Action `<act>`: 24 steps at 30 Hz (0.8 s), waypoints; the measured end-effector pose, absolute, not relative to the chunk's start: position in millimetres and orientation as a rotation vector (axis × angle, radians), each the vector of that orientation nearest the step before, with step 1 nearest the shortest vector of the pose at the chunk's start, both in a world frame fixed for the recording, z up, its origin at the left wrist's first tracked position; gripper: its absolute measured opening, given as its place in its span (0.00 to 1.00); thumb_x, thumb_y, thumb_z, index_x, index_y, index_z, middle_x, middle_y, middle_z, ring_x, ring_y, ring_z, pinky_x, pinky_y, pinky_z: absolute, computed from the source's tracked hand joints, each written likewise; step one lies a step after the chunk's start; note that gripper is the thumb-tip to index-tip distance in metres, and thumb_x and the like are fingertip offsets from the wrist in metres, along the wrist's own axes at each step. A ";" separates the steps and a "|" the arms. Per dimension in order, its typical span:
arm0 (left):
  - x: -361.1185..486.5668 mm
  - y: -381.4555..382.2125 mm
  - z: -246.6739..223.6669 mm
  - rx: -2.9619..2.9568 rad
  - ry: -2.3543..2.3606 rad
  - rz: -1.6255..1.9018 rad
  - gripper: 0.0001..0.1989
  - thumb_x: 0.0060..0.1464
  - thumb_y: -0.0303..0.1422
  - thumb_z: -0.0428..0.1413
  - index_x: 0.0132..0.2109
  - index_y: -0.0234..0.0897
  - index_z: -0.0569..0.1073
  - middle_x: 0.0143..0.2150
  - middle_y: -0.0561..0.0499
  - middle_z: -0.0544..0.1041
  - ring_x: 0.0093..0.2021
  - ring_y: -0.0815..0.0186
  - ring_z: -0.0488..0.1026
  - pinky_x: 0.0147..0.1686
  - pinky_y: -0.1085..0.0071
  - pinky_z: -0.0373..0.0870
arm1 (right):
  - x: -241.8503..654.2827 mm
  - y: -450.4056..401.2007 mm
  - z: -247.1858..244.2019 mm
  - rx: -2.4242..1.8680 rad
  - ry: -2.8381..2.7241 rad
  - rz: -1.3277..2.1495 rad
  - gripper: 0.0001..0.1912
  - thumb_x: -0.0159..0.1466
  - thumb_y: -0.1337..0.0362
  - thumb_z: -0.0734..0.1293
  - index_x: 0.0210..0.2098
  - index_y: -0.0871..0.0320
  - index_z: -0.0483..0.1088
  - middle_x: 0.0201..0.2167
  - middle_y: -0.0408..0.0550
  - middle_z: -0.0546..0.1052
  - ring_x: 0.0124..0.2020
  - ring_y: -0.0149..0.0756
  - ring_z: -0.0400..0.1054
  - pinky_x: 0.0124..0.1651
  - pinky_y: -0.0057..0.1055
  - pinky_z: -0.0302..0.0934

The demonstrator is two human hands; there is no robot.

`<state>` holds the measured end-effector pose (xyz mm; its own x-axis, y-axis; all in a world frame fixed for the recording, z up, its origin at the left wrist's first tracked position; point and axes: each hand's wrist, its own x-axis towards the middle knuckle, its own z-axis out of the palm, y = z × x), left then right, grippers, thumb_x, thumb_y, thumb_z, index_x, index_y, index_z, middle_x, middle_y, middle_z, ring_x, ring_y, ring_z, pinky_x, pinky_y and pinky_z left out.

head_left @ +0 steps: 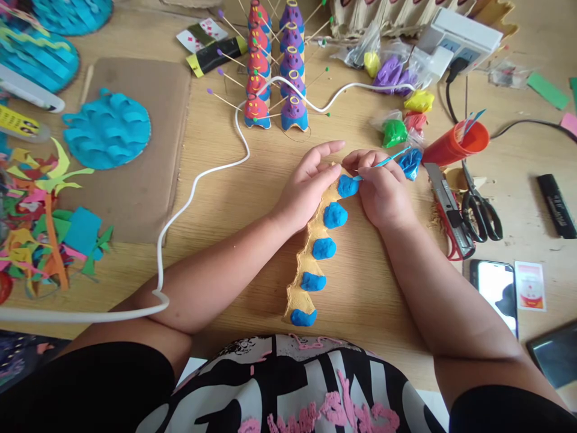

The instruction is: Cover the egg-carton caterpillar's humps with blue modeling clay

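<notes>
A tan egg-carton strip (pixel 310 260) with blue clay (pixel 324 248) patches on its cups runs from near my body up to my hands. My left hand (pixel 311 183) grips the strip's far left side, thumb over it and index finger stretched outward. Between the thumb and fingers of my right hand (pixel 381 186) is a thin blue stick-like clay tool (pixel 393 157). Its lower end meets the farthest clay patch. What my right fingertips touch behind the strip is partly hidden.
Two painted carton caterpillars, one red (pixel 258 90) and one purple (pixel 294 90), stand beyond my hands. A white cable (pixel 198 180) crosses the table and my left forearm. A red cup (pixel 455 141), box cutter (pixel 451 204) and scissors (pixel 480 210) lie right. Paper scraps (pixel 58 222) lie left.
</notes>
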<state>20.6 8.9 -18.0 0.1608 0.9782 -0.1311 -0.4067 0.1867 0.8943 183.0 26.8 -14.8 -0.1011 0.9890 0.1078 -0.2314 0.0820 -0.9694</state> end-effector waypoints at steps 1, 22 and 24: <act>20.5 9.1 -18.5 0.835 0.868 1.172 0.23 0.68 0.41 0.65 0.66 0.46 0.73 0.39 0.53 0.80 0.45 0.60 0.85 0.50 0.61 0.81 | 182.8 26.4 -14.2 -0.922 -1.157 1.322 0.26 0.63 0.42 0.79 0.27 0.51 0.67 0.38 0.42 0.81 0.44 0.40 0.76 0.63 0.49 0.74; 21.2 9.3 -16.7 0.851 0.863 1.195 0.19 0.68 0.39 0.64 0.63 0.47 0.76 0.36 0.53 0.77 0.52 0.56 0.84 0.54 0.58 0.80 | 183.7 27.6 -14.6 -0.905 -1.183 1.330 0.32 0.59 0.31 0.78 0.30 0.49 0.67 0.41 0.45 0.80 0.50 0.45 0.77 0.60 0.50 0.75; 21.1 9.7 -17.2 0.849 0.867 1.188 0.20 0.67 0.37 0.64 0.63 0.47 0.76 0.36 0.54 0.77 0.50 0.57 0.84 0.53 0.59 0.80 | 183.8 27.8 -15.0 -0.898 -1.177 1.330 0.31 0.59 0.32 0.79 0.29 0.49 0.67 0.41 0.44 0.79 0.49 0.45 0.77 0.59 0.49 0.74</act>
<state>21.1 9.7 -17.2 0.1550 0.9815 -0.1127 -0.4064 0.1673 0.8983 183.8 27.8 -15.0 -0.1206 0.9859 0.1158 -0.2349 0.0850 -0.9683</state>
